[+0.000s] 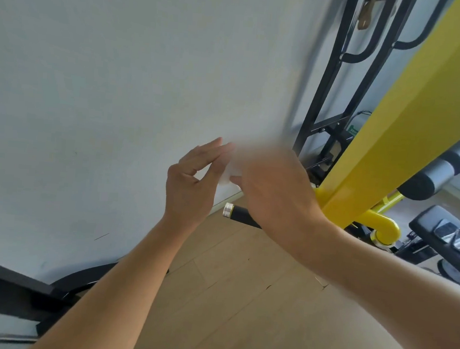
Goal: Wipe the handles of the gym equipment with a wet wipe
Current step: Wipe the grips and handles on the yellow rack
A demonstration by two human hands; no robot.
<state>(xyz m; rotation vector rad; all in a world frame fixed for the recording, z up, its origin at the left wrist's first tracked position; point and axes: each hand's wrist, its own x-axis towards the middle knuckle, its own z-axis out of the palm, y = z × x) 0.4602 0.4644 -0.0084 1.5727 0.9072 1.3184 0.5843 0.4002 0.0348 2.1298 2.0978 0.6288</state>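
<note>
White wet wipe (pixel 227 171) pinched between both hands' fingers, right hand (pixel 274 189) blurred, above black handle (pixel 243 214)

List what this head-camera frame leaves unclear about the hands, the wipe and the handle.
- Right hand: motion-blurred, so its grip on the wet wipe cannot be read.
- Wet wipe: a pale blur between both hands; its shape and edges are lost. The left hand touches it.
- Black handle: only the silver-capped end shows; the right wrist hides the rest.
- Yellow frame: cut off by the top edge.
</note>
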